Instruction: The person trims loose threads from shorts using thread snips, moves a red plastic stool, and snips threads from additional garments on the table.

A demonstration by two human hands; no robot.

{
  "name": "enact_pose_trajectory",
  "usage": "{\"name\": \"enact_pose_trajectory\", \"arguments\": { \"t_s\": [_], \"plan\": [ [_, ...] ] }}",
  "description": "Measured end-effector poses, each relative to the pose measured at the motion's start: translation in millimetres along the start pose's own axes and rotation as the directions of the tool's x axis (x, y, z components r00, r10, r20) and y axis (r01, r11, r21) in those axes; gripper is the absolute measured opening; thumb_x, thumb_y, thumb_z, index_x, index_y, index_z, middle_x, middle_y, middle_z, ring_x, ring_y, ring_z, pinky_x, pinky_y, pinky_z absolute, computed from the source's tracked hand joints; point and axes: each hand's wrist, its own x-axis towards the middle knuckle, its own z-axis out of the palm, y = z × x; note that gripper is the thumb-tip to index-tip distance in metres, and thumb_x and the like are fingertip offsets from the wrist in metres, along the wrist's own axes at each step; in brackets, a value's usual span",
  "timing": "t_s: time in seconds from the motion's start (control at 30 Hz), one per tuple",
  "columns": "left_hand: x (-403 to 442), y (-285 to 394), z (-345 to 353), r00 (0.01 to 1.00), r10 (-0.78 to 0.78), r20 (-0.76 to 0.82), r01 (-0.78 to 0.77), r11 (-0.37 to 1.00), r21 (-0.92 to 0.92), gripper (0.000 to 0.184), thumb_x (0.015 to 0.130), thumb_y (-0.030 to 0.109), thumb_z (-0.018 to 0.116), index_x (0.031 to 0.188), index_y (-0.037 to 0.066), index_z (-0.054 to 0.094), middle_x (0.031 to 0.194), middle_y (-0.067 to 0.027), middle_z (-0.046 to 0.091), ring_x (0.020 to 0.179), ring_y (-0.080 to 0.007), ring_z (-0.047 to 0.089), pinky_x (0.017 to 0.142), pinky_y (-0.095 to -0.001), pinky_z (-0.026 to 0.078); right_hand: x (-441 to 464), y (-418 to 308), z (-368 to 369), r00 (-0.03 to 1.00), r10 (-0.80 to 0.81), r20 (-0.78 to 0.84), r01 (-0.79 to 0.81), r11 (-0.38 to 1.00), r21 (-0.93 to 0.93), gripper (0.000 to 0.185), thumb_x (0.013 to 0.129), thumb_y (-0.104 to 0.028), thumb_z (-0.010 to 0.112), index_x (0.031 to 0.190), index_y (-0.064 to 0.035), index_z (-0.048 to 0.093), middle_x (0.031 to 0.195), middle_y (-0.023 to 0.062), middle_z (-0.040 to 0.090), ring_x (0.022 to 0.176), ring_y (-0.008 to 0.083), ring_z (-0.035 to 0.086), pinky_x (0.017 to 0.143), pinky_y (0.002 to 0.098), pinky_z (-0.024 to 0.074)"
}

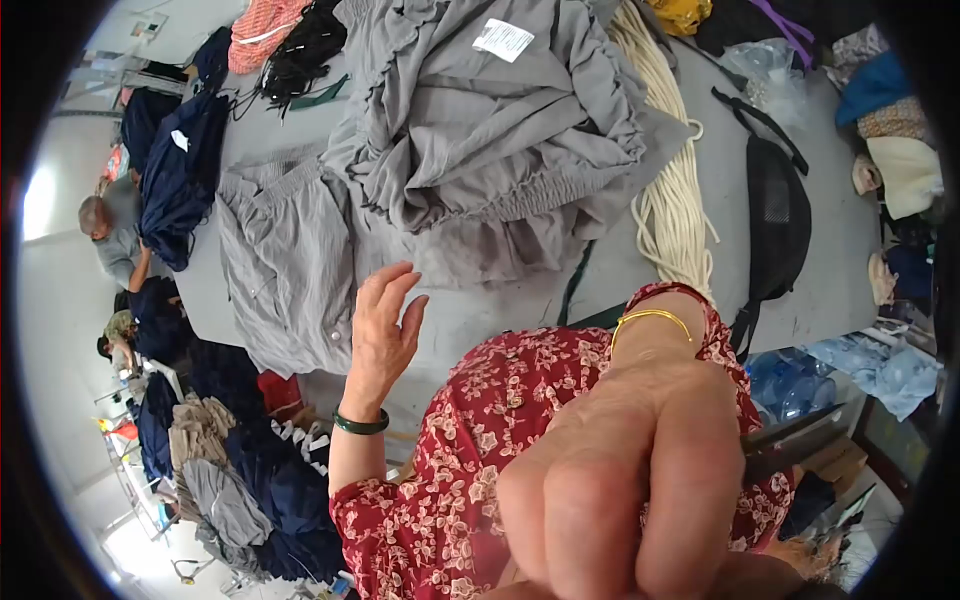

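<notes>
My left hand [385, 325], with a green bangle at the wrist, is open over the near table edge. Its fingers are loosely bent and hold nothing. Closest to it are grey pleated trousers or shorts [285, 260] with an elastic waist. My right hand [630, 470], wearing a gold bangle, is raised very close to the camera. Its fingers are curled and pressed together, and the fingertips are hidden, so what they hold cannot be made out. Beyond both hands lies a heap of grey gathered cloth garments [490, 130] with a white label [502, 40] on top.
Cream cord [675, 220] lies in a long bundle right of the grey heap. Farther right is a black bag [778, 220] with straps. Dark blue garments [180, 160] hang over the table's left end. A co-worker [115, 225] handles cloth there. Clear plastic bottles [790, 385] stand below, right.
</notes>
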Motion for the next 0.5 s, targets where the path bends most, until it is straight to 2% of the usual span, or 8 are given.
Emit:
{"name": "enact_pose_trajectory", "arguments": {
  "t_s": [0.03, 0.1, 0.13, 0.2, 0.27, 0.33, 0.4, 0.5],
  "plan": [
    [4.7, 0.1, 4.0, 0.999, 0.041, 0.0, -0.041, 0.999, 0.016, 0.029, 0.077, 0.0, 0.068, 0.104, 0.001, 0.059, 0.111, -0.0138, 0.059, 0.101, -0.0323, 0.056, 0.086, -0.0391, 0.045, 12.3, 5.4, 12.5, 0.994, -0.081, -0.071, 0.082, 0.997, 0.011, 0.029, 0.095, -0.026, 0.054, 0.091, 0.0019, 0.06, 0.086, 0.0154, 0.057, 0.069, 0.0178, 0.052, 0.06, 0.0263, 0.0471],
    [9.8, -1.7, 9.1, 0.997, 0.076, -0.021, -0.076, 0.997, 0.004, 0.027, 0.077, -0.001, 0.068, 0.102, 0.001, 0.059, 0.109, -0.0135, 0.06, 0.1, -0.0318, 0.057, 0.084, -0.0385, 0.046, 17.0, 2.9, 4.7, 0.994, -0.105, 0.026, 0.104, 0.994, 0.043, 0.023, 0.094, -0.02, 0.057, 0.088, 0.0018, 0.06, 0.081, 0.0128, 0.058, 0.066, 0.0169, 0.051, 0.056, 0.025, 0.0462],
    [12.8, -3.2, 9.0, 0.995, 0.096, -0.027, -0.096, 0.995, 0.007, 0.026, 0.077, -0.002, 0.067, 0.101, 0.001, 0.06, 0.108, -0.0134, 0.06, 0.099, -0.0315, 0.058, 0.083, -0.0382, 0.047, 12.6, -3.7, -18.7, 0.978, -0.052, 0.203, 0.04, 0.997, 0.06, 0.021, 0.094, -0.019, 0.058, 0.089, 0.0016, 0.06, 0.081, 0.0121, 0.058, 0.068, 0.0174, 0.052, 0.057, 0.0253, 0.0463],
    [22.4, 0.1, -0.4, 0.991, 0.088, -0.099, -0.088, 0.996, 0.005, 0.023, 0.077, -0.003, 0.067, 0.099, 0.001, 0.06, 0.107, -0.0134, 0.061, 0.097, -0.0308, 0.06, 0.082, -0.0367, 0.048, 4.6, -17.6, -29.1, 0.95, 0.043, 0.308, -0.044, 0.999, -0.004, 0.019, 0.092, -0.018, 0.06, 0.089, 0.0001, 0.061, 0.084, 0.0123, 0.058, 0.074, 0.021, 0.053, 0.063, 0.0292, 0.0465],
    [33.9, 0.5, -11.0, 0.975, 0.069, -0.211, -0.075, 0.997, -0.021, 0.02, 0.078, -0.005, 0.064, 0.097, 0.0, 0.061, 0.106, -0.0137, 0.062, 0.095, -0.0296, 0.062, 0.082, -0.0329, 0.049, -6.5, -33.1, -19.4, 0.973, 0.142, 0.183, -0.121, 0.985, -0.12, 0.017, 0.09, -0.019, 0.063, 0.088, -0.0025, 0.063, 0.093, 0.0141, 0.058, 0.084, 0.0272, 0.054, 0.072, 0.0364, 0.0467],
    [47.3, -8.7, -23.1, 0.954, 0.042, -0.296, -0.055, 0.998, -0.034, 0.017, 0.081, -0.004, 0.062, 0.097, 0.001, 0.062, 0.106, -0.0136, 0.062, 0.095, -0.0266, 0.062, 0.082, -0.0314, 0.048, -1.2, -34.7, -21.5, 0.959, 0.249, 0.138, -0.22, 0.956, -0.193, 0.021, 0.09, -0.023, 0.063, 0.08, -0.0046, 0.061, 0.092, 0.0132, 0.058, 0.086, 0.0293, 0.054, 0.073, 0.0382, 0.0464],
    [64.8, -26.2, -26.4, 0.927, -0.066, -0.37, 0.008, 0.988, -0.156, 0.017, 0.082, 0.0, 0.062, 0.1, 0.0, 0.061, 0.105, -0.0134, 0.062, 0.095, -0.0256, 0.061, 0.081, -0.0315, 0.048, 8.3, -35.2, -19.0, 0.957, 0.27, 0.106, -0.23, 0.93, -0.287, 0.021, 0.089, -0.022, 0.064, 0.078, -0.005, 0.061, 0.089, 0.0117, 0.059, 0.082, 0.0269, 0.055, 0.071, 0.0379, 0.0468],
    [102.0, -39.2, -18.7, 0.884, -0.285, -0.37, 0.155, 0.926, -0.343, 0.024, 0.083, 0.008, 0.065, 0.104, 0.0, 0.058, 0.1, -0.0129, 0.06, 0.09, -0.0258, 0.06, 0.08, -0.0333, 0.048, 5.8, -43.8, -8.1, 0.979, 0.155, 0.134, -0.094, 0.921, -0.379, 0.017, 0.089, -0.021, 0.06, 0.08, -0.0068, 0.062, 0.09, 0.0079, 0.061, 0.079, 0.0227, 0.057, 0.07, 0.0384, 0.0475]
  ]
}}
